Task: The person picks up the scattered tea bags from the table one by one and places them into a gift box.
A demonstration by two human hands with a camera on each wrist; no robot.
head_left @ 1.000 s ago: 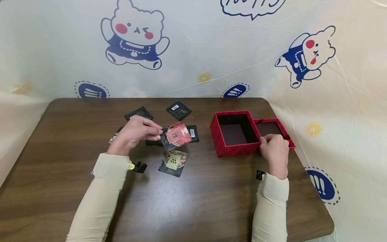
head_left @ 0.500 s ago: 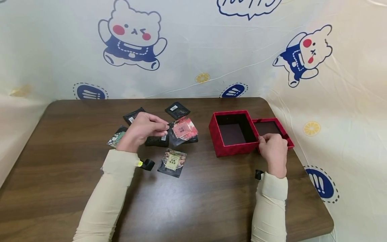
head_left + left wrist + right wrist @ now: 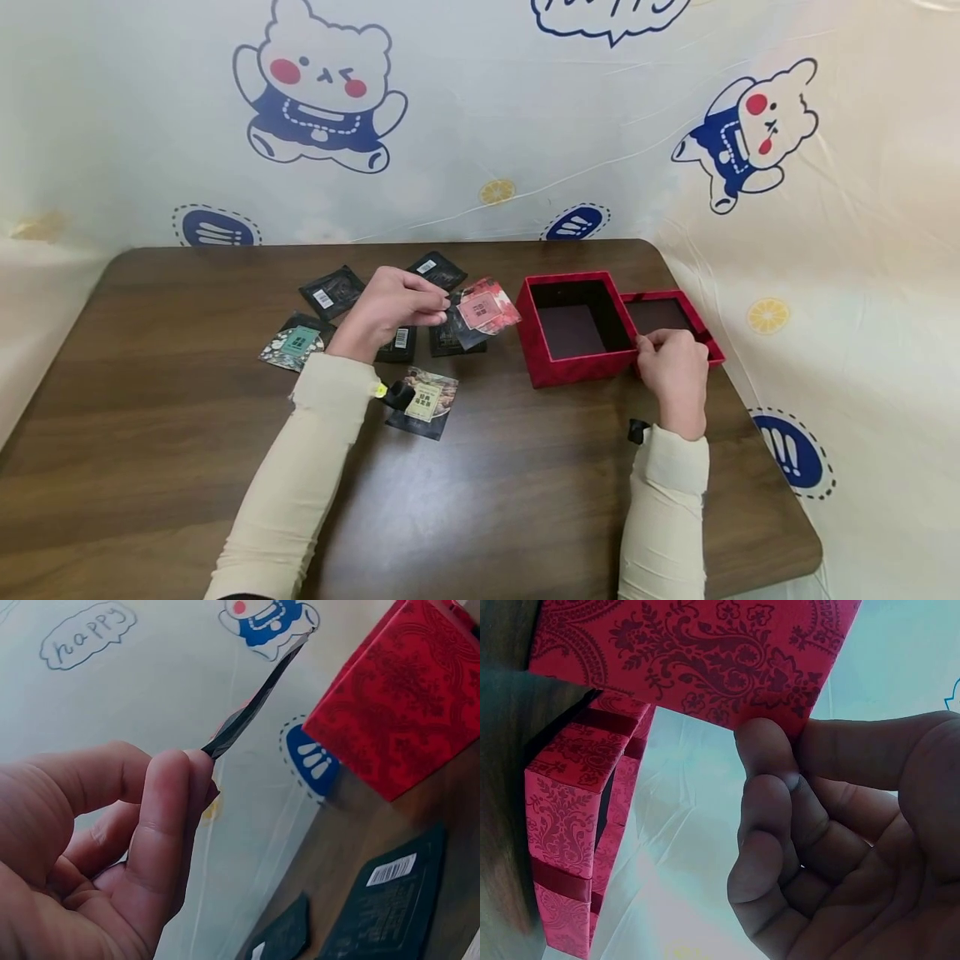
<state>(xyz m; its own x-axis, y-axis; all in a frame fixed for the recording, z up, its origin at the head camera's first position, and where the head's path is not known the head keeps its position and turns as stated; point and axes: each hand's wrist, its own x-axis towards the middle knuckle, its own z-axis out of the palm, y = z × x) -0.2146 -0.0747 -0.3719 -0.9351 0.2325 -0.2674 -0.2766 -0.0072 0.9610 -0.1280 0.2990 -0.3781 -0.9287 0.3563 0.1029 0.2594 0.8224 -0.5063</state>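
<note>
Between thumb and fingertips my left hand (image 3: 393, 307) pinches one edge of a flat sachet (image 3: 482, 312) with a red picture and pink label. The sachet is above the table, just left of the open red box (image 3: 581, 367); the left wrist view shows it edge-on. My right hand (image 3: 675, 373) pinches the near right corner of the box, and the right wrist view shows thumb and index finger (image 3: 763, 750) on that patterned corner. Dark lining shows inside the box. Behind the right hand lies the shallow red lid (image 3: 678, 302), partly hidden.
Several sachets lie on the brown table (image 3: 480, 500): a green-labelled one (image 3: 296, 342), a yellow-labelled one (image 3: 426, 408) partly behind the left wrist camera, and dark backs with barcodes, such as the sachet (image 3: 333, 292) at the back. A printed cloth (image 3: 465, 117) hangs behind.
My left hand has carried the red-pictured sachet rightward and slightly away, from over the other sachets to beside the box. My right hand keeps its hold on the box corner.
</note>
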